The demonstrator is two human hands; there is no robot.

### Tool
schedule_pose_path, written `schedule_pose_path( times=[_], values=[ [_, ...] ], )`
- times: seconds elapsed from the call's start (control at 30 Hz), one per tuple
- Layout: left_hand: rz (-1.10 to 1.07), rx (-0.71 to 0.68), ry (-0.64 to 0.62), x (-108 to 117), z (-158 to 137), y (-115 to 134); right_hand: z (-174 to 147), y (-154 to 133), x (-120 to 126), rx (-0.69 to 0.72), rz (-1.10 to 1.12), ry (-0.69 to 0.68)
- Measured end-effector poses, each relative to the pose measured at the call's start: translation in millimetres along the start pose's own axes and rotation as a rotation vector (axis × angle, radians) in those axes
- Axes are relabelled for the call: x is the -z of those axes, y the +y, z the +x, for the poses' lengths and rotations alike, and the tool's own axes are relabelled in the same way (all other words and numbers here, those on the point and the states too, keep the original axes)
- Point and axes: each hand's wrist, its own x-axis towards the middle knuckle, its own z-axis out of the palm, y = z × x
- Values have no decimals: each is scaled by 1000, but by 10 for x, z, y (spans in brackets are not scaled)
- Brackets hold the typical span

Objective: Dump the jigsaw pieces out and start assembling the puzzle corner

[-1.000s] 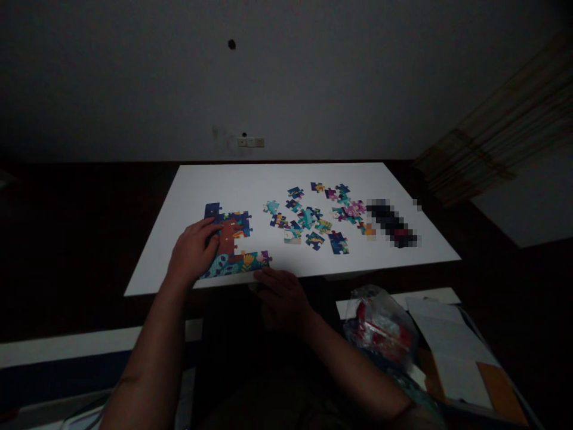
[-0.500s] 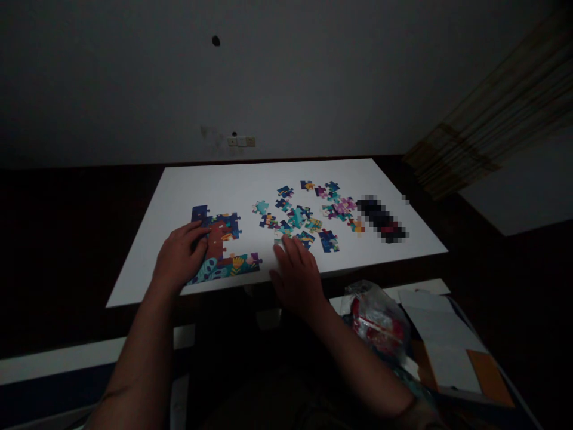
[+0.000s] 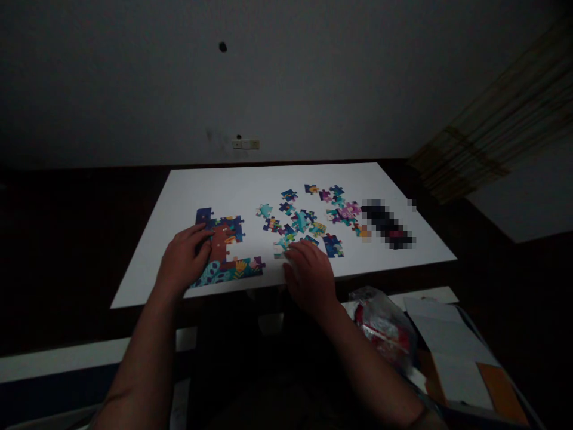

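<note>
My left hand (image 3: pixel 185 257) lies with its fingers stretched over the left side of a joined jigsaw section (image 3: pixel 219 246), partly covering it. This section has a brown figure, dark blue pieces above and a strip of plants along the bottom, with a gap at its right side. My right hand (image 3: pixel 311 276) is near the front edge of the table, its fingers loosely bent and thumb apart. Its fingertips are beside a pale teal puzzle piece (image 3: pixel 282 246); whether they touch it I cannot tell. Just behind the right hand lies a dark blue piece (image 3: pixel 333 245).
Several loose puzzle pieces (image 3: pixel 302 220) are scattered across the middle of the white table (image 3: pixel 147 251). A pixelated dark object (image 3: pixel 387 224) lies at the right. Below the table's right side are a clear plastic bag (image 3: pixel 382 328) with red contents and pale cardboard (image 3: pixel 447 334).
My right hand has slid slightly right, uncovering more of the pale teal piece by its fingertips. My left hand stays on the joined section. The whole view has shifted a little.
</note>
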Motion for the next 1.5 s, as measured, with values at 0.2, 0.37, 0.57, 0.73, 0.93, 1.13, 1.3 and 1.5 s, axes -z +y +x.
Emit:
schedule_pose_path(
  times=[0.2, 0.37, 0.57, 0.73, 0.93, 1.13, 1.3, 1.5],
  values=[
    [-18, 6, -4, 31, -10, 21, 259, 211, 93, -47, -105, 39],
    [-20, -5, -3, 45, -20, 24, 425, 361, 71, -50, -172, 42],
    [-6, -16, -7, 15, 3, -23, 766, 485, -2, -71, -214, 59],
    [-19, -7, -1, 8, 8, -25, 909, 499, 6, -65, -220, 23],
    [-24, 3, -5, 9, 15, -18, 1107, 882, 259, -153, 16, 42],
    [-17, 7, -12, -14, 30, -32, 1425, 1323, 266, -278, 151, 114],
    [-8, 25, -15, -25, 47, -16, 1442, 1342, 76, -241, 67, 92],
    [12, 38, -23, -50, 53, -36, 1352, 1277, 68, -168, 200, 66]
  ],
)
